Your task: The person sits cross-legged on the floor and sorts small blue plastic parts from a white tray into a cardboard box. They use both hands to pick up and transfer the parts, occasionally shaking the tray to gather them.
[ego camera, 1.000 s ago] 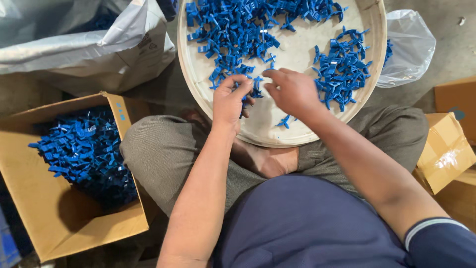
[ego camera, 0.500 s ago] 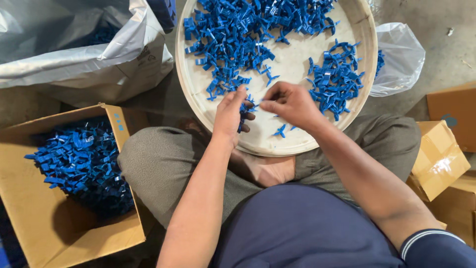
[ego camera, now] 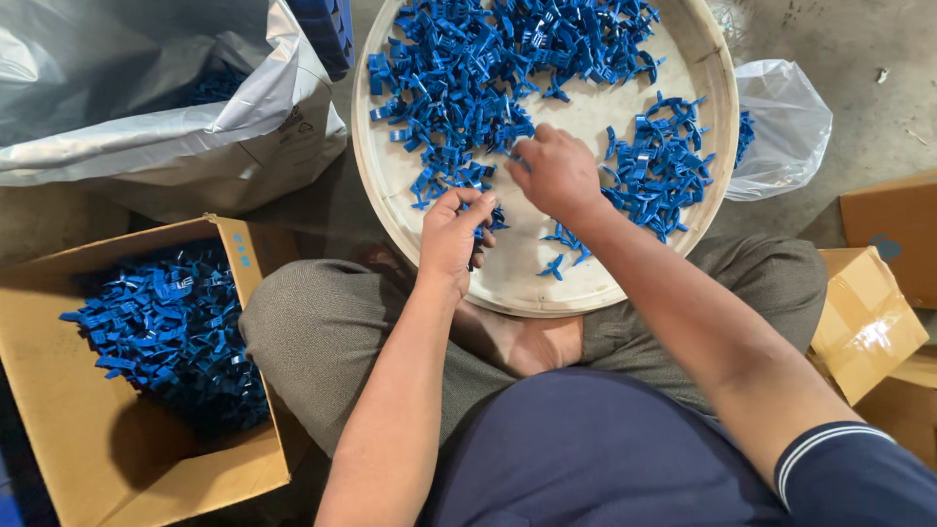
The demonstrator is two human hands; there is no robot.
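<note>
Down at the bottom of the view, dark blue shirt, grey trousers, legs crossed, bare foot [ego camera: 527,342] tucked under the near rim of a round pale tray [ego camera: 508,283] that rests on the lap. Left forearm runs up from bottom centre to the left hand [ego camera: 454,239], sitting at the tray's near-left part; fingers curled closed round a small bunch of blue plastic clips [ego camera: 485,222], a few ends poking out by the fingertips. Just beyond & to the right, right hand [ego camera: 558,174] is knuckles-up over the tray's middle, fingers bent down and pinched at the edge of the big clip pile [ego camera: 468,88]; what exactly sits between the tips, can't tell, hidden under the hand. Couple of loose clips [ego camera: 561,249] lie on bare tray between the wrists.

Left side, near: open cardboard box [ego camera: 88,439] on the floor, partly filled w/ same blue clips [ego camera: 166,332], touching the left knee. Right side, near: folded cardboard boxes [ego camera: 869,312] beside the right knee.

Further out on the tray, second smaller heap of clips [ego camera: 659,166] on the right part, apart from the big pile that spreads over the left and far part. Past the tray's right rim, a clear plastic bag [ego camera: 781,127] on concrete floor [ego camera: 859,59]. Far left, a large silvery-grey plastic bag [ego camera: 146,117], more blue pieces showing inside its mouth.
</note>
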